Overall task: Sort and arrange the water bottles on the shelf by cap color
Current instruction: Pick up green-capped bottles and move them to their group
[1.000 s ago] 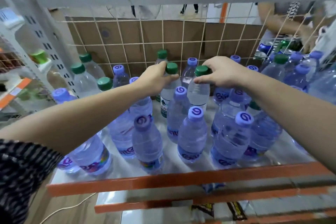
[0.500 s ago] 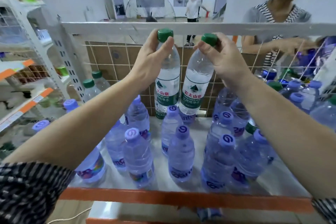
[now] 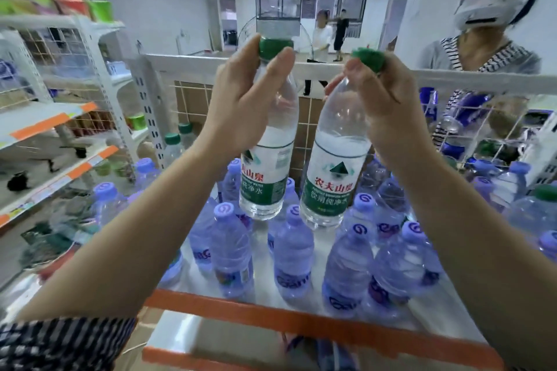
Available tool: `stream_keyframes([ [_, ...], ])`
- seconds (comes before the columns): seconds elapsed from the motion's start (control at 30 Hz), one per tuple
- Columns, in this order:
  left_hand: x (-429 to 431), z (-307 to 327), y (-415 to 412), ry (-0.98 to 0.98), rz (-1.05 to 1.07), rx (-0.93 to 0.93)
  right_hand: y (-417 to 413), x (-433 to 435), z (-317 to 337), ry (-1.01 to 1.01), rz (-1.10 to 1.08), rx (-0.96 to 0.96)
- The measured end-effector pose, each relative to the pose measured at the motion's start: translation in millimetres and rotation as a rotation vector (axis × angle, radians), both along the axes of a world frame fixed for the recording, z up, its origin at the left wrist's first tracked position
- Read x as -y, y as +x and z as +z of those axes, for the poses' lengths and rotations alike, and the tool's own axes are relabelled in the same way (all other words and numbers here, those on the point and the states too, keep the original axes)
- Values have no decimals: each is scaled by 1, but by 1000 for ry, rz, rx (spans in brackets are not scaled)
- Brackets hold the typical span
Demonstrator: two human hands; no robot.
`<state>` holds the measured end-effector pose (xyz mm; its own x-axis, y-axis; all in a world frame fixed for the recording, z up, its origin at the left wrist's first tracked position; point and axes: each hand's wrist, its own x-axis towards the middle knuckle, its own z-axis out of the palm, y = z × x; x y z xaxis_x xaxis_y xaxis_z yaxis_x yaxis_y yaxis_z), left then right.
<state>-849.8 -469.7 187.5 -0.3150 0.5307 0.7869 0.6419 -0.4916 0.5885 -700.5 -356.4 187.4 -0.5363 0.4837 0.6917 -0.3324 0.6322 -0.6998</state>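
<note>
A: Both hands are up at centre, a bottle in each. The left hand point(image 3: 241, 105) wraps round the neck and shoulder of the left green-capped bottle point(image 3: 271, 166), thumb lying just under the left bottle's cap point(image 3: 272, 47).

B: That cap pokes out at one o'clock from the hand. The labelled body hangs down at five o'clock, close to upright.

A: Over to the right hand point(image 3: 382, 108). Its fingers pinch the neck of the right green-capped bottle point(image 3: 334, 172), and the right bottle's cap point(image 3: 369, 59) sits on top of them at twelve o'clock.

B: This one is tilted, its base swinging to seven o'clock from the hand, toward its neighbour. There's a narrow gap between the two bases.

A: Both bottles hang in the air over the shelf point(image 3: 437, 315), bases just above the crowd of purple-capped bottles point(image 3: 294, 253) standing at six o'clock.

B: An orange rail point(image 3: 301, 330) runs across the shelf front. At nine o'clock, by the perforated post point(image 3: 150, 105), two more green-capped bottles point(image 3: 173, 146) stand at the back.

A: And at two o'clock, beyond the wire grid point(image 3: 494, 129), there's a person in a striped top point(image 3: 494, 57).
</note>
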Motion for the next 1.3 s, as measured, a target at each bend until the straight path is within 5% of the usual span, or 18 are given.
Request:
stream_keyframes([
  [0.17,33,-27,24,9,-92,72,22,44,-24,-140,70,-37],
  [0.6,90,-141,119,-202,-165,128,120,127,-144,-269,-200,74],
  [1.3,-88,-180,444,-293,-475,172,464,8,-182,-164,-695,91],
])
